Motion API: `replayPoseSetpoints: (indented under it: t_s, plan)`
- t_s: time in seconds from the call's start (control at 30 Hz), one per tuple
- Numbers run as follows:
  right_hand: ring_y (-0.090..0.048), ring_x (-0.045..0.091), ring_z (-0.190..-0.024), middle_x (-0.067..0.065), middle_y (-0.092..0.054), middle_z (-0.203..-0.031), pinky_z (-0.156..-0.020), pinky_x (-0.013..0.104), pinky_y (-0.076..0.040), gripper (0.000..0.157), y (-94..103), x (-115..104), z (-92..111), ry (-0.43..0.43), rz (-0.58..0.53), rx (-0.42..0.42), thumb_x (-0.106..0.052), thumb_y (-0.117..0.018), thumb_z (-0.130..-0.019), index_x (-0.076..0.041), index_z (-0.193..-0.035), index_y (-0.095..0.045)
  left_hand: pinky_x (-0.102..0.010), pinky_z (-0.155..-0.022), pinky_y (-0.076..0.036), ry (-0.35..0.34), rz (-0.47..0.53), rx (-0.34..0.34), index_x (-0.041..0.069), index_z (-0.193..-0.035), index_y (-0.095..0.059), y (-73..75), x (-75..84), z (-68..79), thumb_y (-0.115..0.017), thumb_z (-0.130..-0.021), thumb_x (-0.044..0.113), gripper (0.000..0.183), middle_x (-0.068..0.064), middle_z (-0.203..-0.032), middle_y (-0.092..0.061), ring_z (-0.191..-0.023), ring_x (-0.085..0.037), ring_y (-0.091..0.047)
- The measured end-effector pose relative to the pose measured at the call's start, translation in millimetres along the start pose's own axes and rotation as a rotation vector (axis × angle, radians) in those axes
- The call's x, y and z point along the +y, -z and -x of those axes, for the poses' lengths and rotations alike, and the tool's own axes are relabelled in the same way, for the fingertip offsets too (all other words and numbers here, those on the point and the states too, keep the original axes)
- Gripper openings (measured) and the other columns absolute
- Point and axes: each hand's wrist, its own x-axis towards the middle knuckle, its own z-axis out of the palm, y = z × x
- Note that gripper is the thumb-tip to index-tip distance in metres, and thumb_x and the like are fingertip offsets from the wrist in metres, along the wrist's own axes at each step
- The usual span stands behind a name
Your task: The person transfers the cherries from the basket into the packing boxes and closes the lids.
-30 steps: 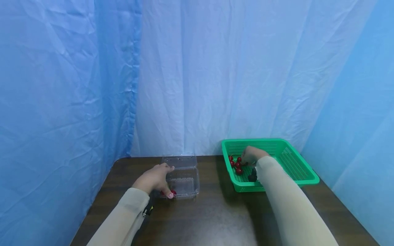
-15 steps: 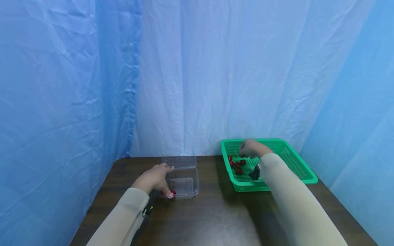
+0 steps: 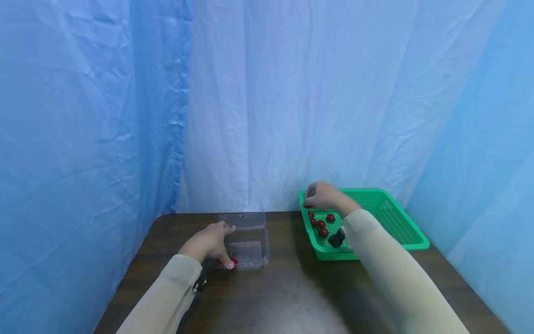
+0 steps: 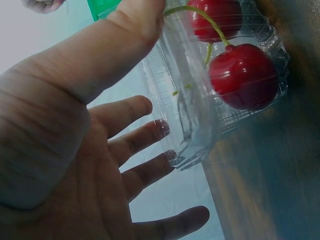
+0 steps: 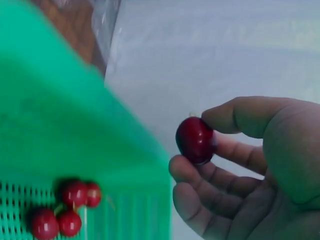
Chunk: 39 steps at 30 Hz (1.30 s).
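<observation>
Glossy red, the cherry pinched by the right grip looks light, slippery, bruisable, best held by its sides; the left grip is wide.

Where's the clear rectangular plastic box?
In the head view, the box sits on the dark wooden table, left of the green plastic basket, the left hand at its left side.

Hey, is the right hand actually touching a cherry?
Touching: the right wrist view shows the right hand pinching a dark red cherry, the thumb pressed against its side.
</observation>
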Motion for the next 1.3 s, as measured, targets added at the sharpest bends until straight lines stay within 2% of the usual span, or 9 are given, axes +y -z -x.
replayPoseSetpoints:
  t_s: [0.13,0.3,0.5,0.63,0.83,1.0,1.17,1.3]
  plan:
    - [-0.071,0.022,-0.085,0.008,-0.081,-0.101,-0.077,0.035,-0.059,0.010,-15.5,-19.1,-2.3,0.060,0.011,-0.009,-0.020,-0.074,-0.106,-0.010,-0.106,-0.075,-0.075,-0.118,-0.053,0.002,0.001,0.000,0.021,-0.172,-0.052,0.2,0.1,1.4,-0.113,-0.064,0.035,0.125,-0.018,-0.176,-0.048,-0.160,-0.048,-0.048]
    - [-0.070,0.023,-0.085,0.011,-0.080,-0.102,-0.075,0.035,-0.058,0.007,-36.0,-42.9,-0.9,0.139,0.003,-0.071,-0.018,-0.076,-0.106,-0.012,-0.108,-0.074,-0.075,-0.119,-0.052,0.003,-0.009,-0.001,0.022,-0.172,-0.052,0.9,0.8,1.4,-0.112,-0.065,0.035,0.124,-0.017,-0.177,-0.047,-0.161,-0.047,-0.047]
    - [-0.070,0.015,-0.090,0.002,-0.078,-0.103,-0.081,0.035,-0.061,0.005,-71.0,-64.6,-5.5,0.249,0.026,-0.091,-0.016,-0.080,-0.104,-0.014,-0.106,-0.075,-0.075,-0.120,-0.051,0.008,-0.014,-0.005,0.021,-0.173,-0.051,1.8,1.4,2.3,-0.112,-0.065,0.035,0.125,-0.018,-0.179,-0.044,-0.163,-0.049,-0.044]
    - [-0.073,0.011,-0.090,-0.003,-0.080,-0.099,-0.081,0.033,-0.063,0.007,-100.1,-76.4,-10.6,0.293,0.040,-0.124,-0.019,-0.084,-0.104,-0.017,-0.102,-0.078,-0.075,-0.122,-0.049,0.016,-0.013,-0.021,0.022,-0.173,-0.050,1.7,0.8,1.0,-0.112,-0.066,0.037,0.125,-0.018,-0.181,-0.042,-0.165,-0.049,-0.041]
    - [-0.075,0.010,-0.083,-0.008,-0.079,-0.092,-0.077,0.030,-0.065,0.007,-135.3,-91.5,-13.1,0.288,0.052,-0.189,-0.021,-0.085,-0.104,-0.021,-0.098,-0.081,-0.075,-0.122,-0.050,-0.001,-0.019,-0.039,0.022,-0.174,-0.049,2.6,1.2,-1.0,-0.111,-0.069,0.039,0.124,-0.019,-0.181,-0.040,-0.166,-0.049,-0.039]
    - [-0.072,0.006,-0.078,-0.008,-0.078,-0.089,-0.075,0.025,-0.063,0.008,-158.8,-100.7,-18.0,0.302,0.115,-0.228,-0.021,-0.087,-0.103,-0.019,-0.097,-0.081,-0.075,-0.119,-0.052,0.011,-0.018,-0.040,0.022,-0.174,-0.049,3.9,2.5,1.1,-0.111,-0.069,0.037,0.123,-0.018,-0.180,-0.042,-0.164,-0.048,-0.042]
    - [-0.070,0.006,-0.074,-0.008,-0.077,-0.086,-0.071,0.023,-0.062,0.005,-176.2,-107.8,-18.4,0.290,0.152,-0.266,-0.018,-0.087,-0.102,-0.016,-0.100,-0.083,-0.073,-0.117,-0.055,0.001,-0.029,-0.034,0.020,-0.173,-0.050,5.6,4.7,3.9,-0.112,-0.068,0.035,0.123,-0.017,-0.179,-0.044,-0.162,-0.047,-0.045]
    - [-0.069,0.010,-0.070,-0.006,-0.075,-0.080,-0.065,0.025,-0.060,0.009,-184.3,-108.3,-16.8,0.274,0.171,-0.304,-0.015,-0.085,-0.102,-0.017,-0.093,-0.082,-0.072,-0.116,-0.056,-0.003,-0.033,-0.026,0.019,-0.172,-0.051,5.0,6.6,3.1,-0.112,-0.068,0.035,0.122,-0.018,-0.178,-0.045,-0.161,-0.047,-0.046]
